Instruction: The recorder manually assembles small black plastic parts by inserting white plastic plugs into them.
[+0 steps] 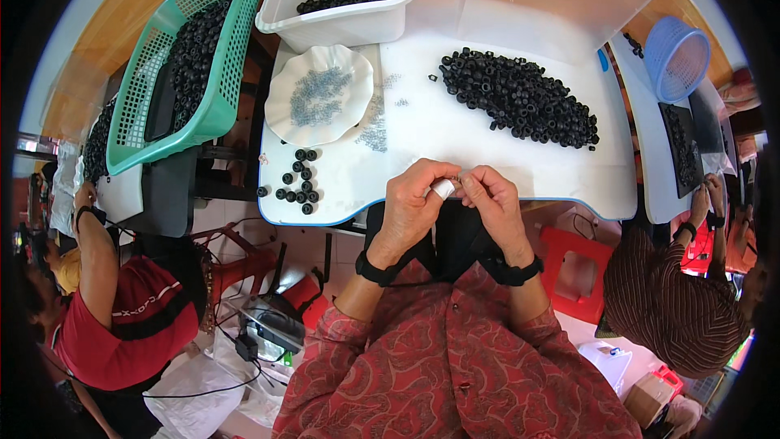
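Note:
Near the front edge of the white table (422,167), my left hand (416,205) and my right hand (497,210) meet, fingertips pinched together. Whatever they hold is too small and too covered by the fingers to name. A white wrap (444,188) shows on a digit of my left hand. Beyond my right hand lies a large heap of small black ring-like parts (520,98). To the left, a white scalloped plate (280,102) carries many tiny clear pieces (318,96), with more scattered beside it. Several black round parts (302,175) sit apart at the front left corner.
A white tub (333,33) with black parts stands at the back, beside a green basket (231,73) of them. A clear plastic sheet or lid (552,0) is at the back right. Co-workers sit on both sides; a blue basket (678,61) stands at right.

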The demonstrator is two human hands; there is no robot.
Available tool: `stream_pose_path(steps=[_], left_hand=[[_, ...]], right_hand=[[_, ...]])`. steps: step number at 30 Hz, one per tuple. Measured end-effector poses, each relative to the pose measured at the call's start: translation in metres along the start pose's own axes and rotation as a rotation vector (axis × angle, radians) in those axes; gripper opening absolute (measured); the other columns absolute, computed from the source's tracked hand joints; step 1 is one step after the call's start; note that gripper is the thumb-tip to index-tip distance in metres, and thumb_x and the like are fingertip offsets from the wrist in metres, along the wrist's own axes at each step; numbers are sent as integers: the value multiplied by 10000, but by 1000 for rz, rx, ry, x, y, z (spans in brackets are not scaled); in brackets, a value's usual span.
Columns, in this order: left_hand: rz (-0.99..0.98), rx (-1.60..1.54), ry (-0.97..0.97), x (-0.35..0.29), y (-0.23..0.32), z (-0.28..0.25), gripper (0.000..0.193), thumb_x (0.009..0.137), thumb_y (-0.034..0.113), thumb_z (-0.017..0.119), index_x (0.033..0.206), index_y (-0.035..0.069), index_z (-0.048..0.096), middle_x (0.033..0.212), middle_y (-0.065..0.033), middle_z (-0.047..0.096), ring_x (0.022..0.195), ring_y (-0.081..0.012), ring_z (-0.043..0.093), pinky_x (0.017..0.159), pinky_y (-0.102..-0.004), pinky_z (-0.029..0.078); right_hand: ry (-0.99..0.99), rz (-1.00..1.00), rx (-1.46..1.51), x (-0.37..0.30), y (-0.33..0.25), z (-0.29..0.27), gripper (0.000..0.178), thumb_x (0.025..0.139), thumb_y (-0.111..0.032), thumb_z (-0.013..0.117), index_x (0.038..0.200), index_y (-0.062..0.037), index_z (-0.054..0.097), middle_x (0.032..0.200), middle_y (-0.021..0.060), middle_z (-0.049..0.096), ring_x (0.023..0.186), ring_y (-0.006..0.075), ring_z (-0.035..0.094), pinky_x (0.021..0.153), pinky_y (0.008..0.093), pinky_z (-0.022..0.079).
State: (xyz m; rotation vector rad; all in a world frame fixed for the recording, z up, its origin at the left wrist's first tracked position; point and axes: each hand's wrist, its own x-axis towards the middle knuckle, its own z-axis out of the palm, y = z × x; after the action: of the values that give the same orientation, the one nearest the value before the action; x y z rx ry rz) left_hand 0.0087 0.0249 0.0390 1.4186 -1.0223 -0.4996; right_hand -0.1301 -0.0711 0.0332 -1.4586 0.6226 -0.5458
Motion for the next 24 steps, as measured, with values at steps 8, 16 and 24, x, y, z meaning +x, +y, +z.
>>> stream_pose_path(steps=[8,16,24], left_hand=[[30,40,32,-2,-9,3,190,830,-59,637,984,45,678,885,-115,672,800,-260,669,681,-331,528],[-16,59,33,-4,-8,7,148,844,-55,620,964,27,649,863,-121,639,759,-274,647,661,-344,514],[0,40,40,-4,-11,10,146,854,-64,591,968,20,629,871,-126,627,763,-290,642,658,-359,510]], right_hand=[[36,-6,-31,0,-3,1,193,980,-170,604,1024,16,629,859,12,644,731,68,552,668,210,465],[26,10,37,0,2,0,215,1015,-200,550,1027,4,616,855,9,632,728,62,538,664,206,457],[7,-3,-24,0,1,2,205,1019,-207,542,988,-14,601,834,5,615,724,65,533,660,205,454]])
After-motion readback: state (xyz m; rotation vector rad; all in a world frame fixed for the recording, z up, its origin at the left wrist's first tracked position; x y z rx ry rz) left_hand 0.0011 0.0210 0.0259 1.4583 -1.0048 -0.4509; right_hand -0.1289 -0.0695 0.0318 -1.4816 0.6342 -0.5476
